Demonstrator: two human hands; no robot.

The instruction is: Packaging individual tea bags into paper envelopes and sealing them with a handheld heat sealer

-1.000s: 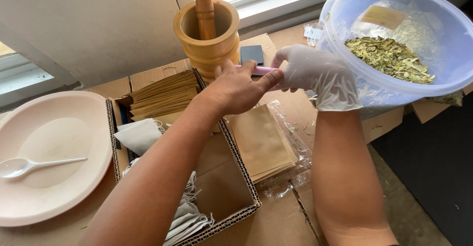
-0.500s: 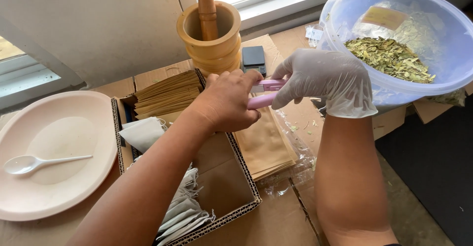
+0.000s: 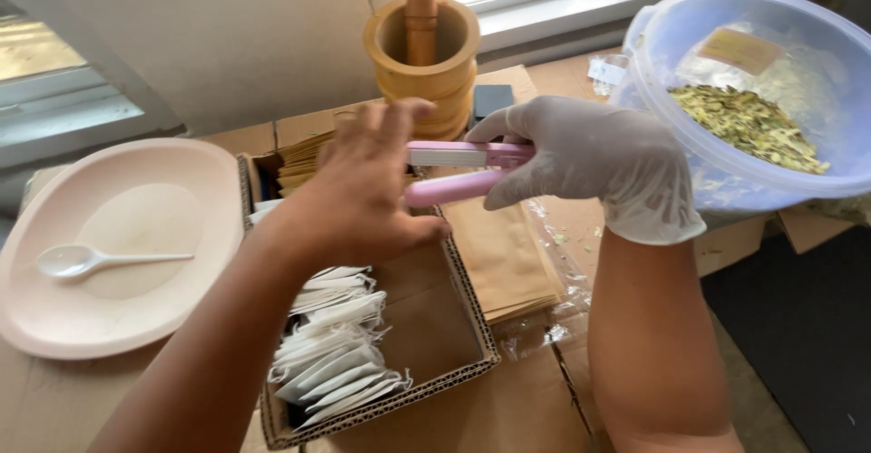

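My right hand [image 3: 590, 163], in a white glove, grips a pink clamp-shaped sealer [image 3: 463, 170] whose two jaws stand slightly apart. My bare left hand [image 3: 363, 190] covers the sealer's front end, fingers spread above it and thumb curled below. Whatever lies under that palm is hidden. Both hands hover over an open cardboard box [image 3: 454, 371] holding several white tea bags [image 3: 336, 353]. A stack of brown paper sachets [image 3: 504, 253] lies just right of the box, under the sealer.
A pale pink plate [image 3: 181, 172] with a white plastic spoon [image 3: 91, 258] sits at the left. A wooden mortar and pestle [image 3: 422, 45] stands by the window. A translucent blue bowl [image 3: 653, 81] of dried green leaves [image 3: 753, 126] is at the right.
Both hands and the sealer have come down and closer to me, over the box. My left fingers have spread from a curled grip.
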